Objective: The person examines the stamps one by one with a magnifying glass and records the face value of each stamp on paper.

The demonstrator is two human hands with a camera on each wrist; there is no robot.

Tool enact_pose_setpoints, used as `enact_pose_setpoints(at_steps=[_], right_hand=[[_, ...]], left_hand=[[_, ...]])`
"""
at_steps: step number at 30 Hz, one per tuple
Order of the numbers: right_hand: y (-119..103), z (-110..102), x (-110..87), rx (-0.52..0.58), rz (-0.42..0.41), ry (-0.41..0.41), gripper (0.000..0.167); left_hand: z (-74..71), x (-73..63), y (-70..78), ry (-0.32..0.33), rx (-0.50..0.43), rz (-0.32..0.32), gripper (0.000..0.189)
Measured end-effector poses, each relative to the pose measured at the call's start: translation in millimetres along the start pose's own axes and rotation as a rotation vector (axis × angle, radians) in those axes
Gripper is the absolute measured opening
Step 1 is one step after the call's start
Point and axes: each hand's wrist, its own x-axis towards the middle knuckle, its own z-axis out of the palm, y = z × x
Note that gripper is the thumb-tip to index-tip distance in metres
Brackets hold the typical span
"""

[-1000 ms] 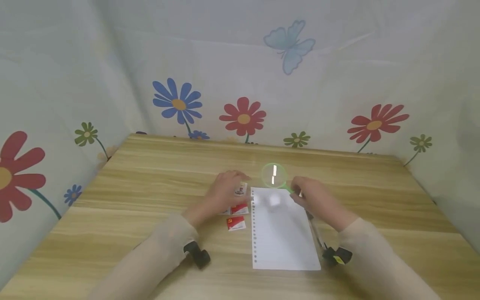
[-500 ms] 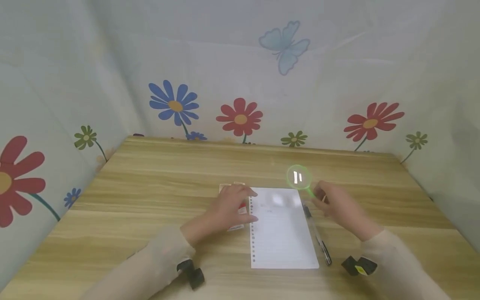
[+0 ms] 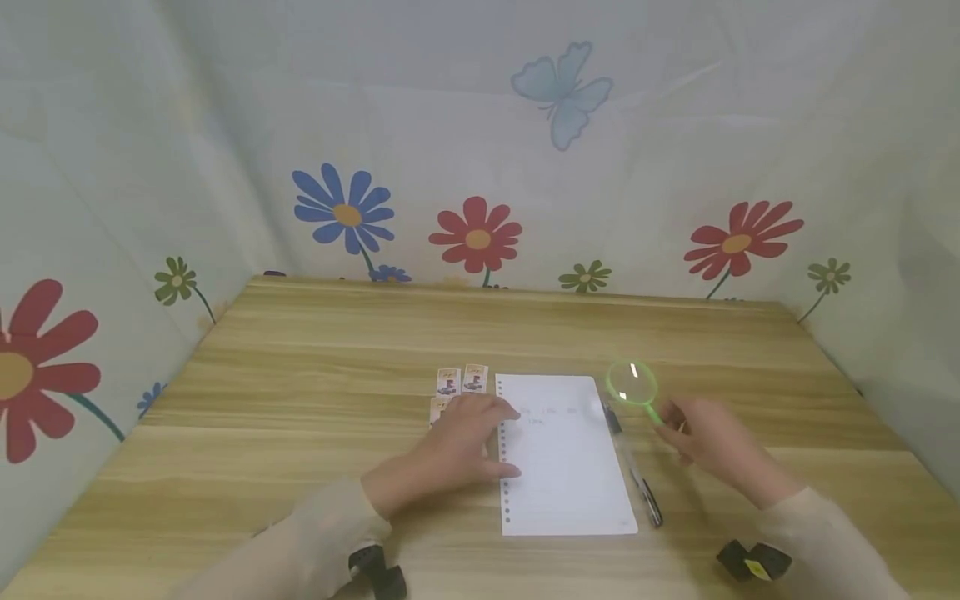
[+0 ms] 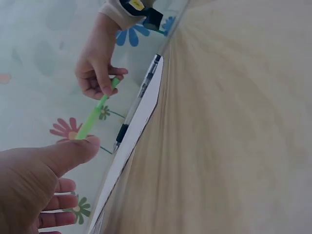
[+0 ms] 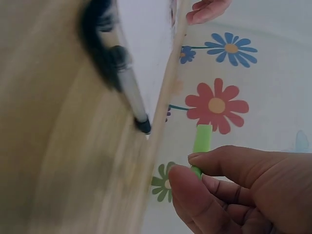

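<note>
My right hand pinches the green handle of a magnifying glass, whose round lens is above the table to the right of the paper's top corner. In the right wrist view, thumb and fingers close round the handle. My left hand spreads over the left edge of a lined, hole-punched sheet of paper, thumb and index finger apart and nothing between them. Small printed stamps lie beyond its fingers, one partly covered by it. Faint handwriting marks the upper part of the sheet.
A clear pen with black ends lies along the sheet's right edge. The wooden table meets a white curtain printed with flowers and a butterfly. Dark wrist cameras hang from both sleeves.
My right hand has carried the magnifying glass right and toward me, off the sheet. My left hand has slid slightly toward me, uncovering the far stamps and hiding the red-and-white ones.
</note>
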Motion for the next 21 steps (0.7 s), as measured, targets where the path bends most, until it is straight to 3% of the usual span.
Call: enact_pose_setpoints(at_steps=[8,14,21], right_hand=[[18.4,9.7,-6.4,-0.036,0.038,-0.023,0.005],[25.0,16.0,-6.7,-0.046,0.120,-0.064,0.007],[31.4,18.5,-6.4,-0.054,0.098,-0.082,0.012]], left_hand=[[3.1,-4.3,-2.8,0.000,0.010,-0.013,0.067],[4.0,-5.1,-8.2,0.007,-0.027,-0.008,0.062],[8.3,-3.7,-14.0,0.001,-0.007,-0.004,0.062]])
